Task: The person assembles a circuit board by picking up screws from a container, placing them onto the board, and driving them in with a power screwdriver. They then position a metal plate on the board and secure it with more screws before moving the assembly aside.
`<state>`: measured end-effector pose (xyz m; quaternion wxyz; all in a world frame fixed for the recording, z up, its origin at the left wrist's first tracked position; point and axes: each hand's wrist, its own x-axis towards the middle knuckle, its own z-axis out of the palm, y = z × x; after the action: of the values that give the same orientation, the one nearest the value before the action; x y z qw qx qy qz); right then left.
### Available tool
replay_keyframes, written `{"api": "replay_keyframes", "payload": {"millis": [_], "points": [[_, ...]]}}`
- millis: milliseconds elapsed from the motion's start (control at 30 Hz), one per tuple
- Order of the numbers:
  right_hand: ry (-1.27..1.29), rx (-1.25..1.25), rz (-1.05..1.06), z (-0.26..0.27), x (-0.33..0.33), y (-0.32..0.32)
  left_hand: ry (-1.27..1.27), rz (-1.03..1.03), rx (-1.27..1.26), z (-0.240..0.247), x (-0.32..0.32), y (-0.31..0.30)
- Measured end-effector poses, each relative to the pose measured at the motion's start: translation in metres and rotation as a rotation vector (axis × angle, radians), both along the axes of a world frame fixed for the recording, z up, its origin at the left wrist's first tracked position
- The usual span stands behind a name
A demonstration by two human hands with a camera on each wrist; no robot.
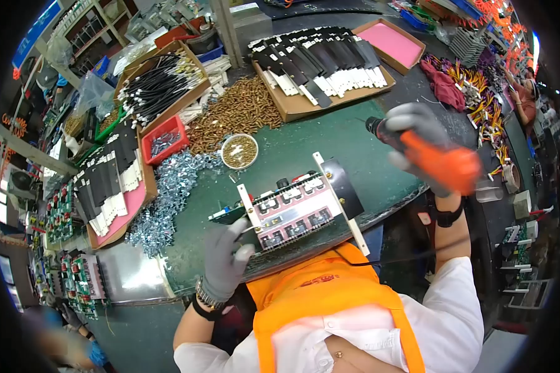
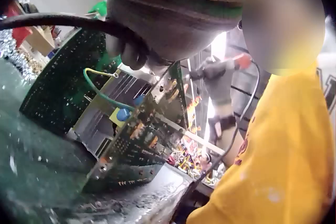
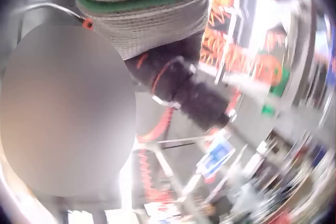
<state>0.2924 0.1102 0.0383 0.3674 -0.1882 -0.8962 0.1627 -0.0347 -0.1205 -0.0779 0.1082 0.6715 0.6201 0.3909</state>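
Note:
In the head view, my gloved right hand (image 1: 417, 127) grips an orange and black power screwdriver (image 1: 445, 158), raised above the bench's right side with its black nose pointing left. The screwdriver's dark nose (image 3: 205, 106) looks blurred in the right wrist view. On the green bench top lies a circuit board assembly (image 1: 295, 211) with a pale plate, rows of black parts and two white strips across its ends. My gloved left hand (image 1: 225, 258) is at its left end, thumb and fingertips right at the edge; I cannot tell whether they grip it.
Behind the assembly are a white tub (image 1: 239, 151) of small brass-coloured pieces and a heap of brass-coloured pieces (image 1: 242, 112). Silvery hardware (image 1: 168, 199) lies left, near a red bin (image 1: 163, 139). A cardboard tray (image 1: 286, 112) holds black and white strips. Other people are farther off.

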Motion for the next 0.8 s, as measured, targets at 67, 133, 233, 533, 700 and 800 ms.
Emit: {"api": "replay_keyframes", "payload": {"millis": [67,133,233,533,700,800], "points": [[-0.143,-0.071,-0.073,-0.046,0.018,0.012,-0.316,0.07,-0.139,-0.003,0.01,-0.015],[-0.299,0.058,-0.133,-0.095,0.037,0.029,-0.37,0.084,-0.082,-0.015,0.017,-0.02],[-0.541,0.135,-0.236,-0.14,0.039,0.033,-0.281,0.103,-0.016,-0.024,0.019,-0.032],[-0.363,0.029,0.342,-0.053,-0.108,-0.049,0.228,0.288,0.272,-0.008,0.043,-0.044],[-0.692,0.101,0.374,-0.068,-0.136,-0.067,0.006,-0.215,-0.246,-0.022,0.031,-0.056],[-0.615,0.081,0.416,-0.062,-0.133,-0.065,-0.529,-0.059,-0.607,-0.04,0.032,-0.062]]}}
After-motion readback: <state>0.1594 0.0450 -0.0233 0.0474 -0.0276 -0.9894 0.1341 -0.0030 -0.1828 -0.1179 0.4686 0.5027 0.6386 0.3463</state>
